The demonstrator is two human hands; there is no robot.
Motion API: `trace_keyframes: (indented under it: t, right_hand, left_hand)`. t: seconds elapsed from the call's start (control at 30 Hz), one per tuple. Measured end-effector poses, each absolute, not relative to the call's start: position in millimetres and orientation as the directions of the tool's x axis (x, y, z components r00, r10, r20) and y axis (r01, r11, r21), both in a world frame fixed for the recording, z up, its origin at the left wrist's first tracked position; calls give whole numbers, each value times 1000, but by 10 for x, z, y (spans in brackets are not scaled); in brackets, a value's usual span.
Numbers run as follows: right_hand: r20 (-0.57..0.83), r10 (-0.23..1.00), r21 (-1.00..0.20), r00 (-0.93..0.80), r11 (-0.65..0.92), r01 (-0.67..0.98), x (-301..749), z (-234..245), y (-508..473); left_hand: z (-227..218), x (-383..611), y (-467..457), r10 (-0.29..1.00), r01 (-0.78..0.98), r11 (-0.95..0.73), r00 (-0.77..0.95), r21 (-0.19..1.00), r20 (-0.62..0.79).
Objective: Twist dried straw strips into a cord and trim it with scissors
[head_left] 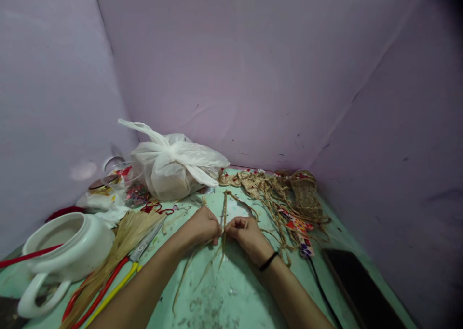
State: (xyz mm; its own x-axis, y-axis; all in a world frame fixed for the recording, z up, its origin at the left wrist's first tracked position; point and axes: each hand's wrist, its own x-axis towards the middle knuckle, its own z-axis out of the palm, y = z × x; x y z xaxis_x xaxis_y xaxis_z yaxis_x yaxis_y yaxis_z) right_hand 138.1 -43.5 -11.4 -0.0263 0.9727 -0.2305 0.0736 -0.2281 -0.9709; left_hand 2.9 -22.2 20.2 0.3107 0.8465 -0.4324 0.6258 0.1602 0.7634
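Trailing lt-brn cord (225,208), v. thin

3 lilac walls (235,78), right wall (390,141) dimmer, stained pale-green tabletop (217,302)

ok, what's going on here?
A person's right hand, black band at the wrist, pinches a thin tan fibre cord above a pale green tabletop. The left hand is curled closed beside it; whether it grips a strand is too small to tell. Metal scissors with red and yellow handles lie to the left, unheld. A tied white plastic bag sits behind.
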Motion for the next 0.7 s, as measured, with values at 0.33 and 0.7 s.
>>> trace_keyframes:
  t: [0.33,0.7]
  right_hand:
    - [-256,966,-966,-16,-255,38,1375,-73,-446]
    - [-348,937,-935,-9,-348,-62,1342,-54,-469]
  left_hand:
    - [225,-20,-196,801,534,293,315,793,-508]
    - [264,203,-381,970,859,-65,175,508,-171]
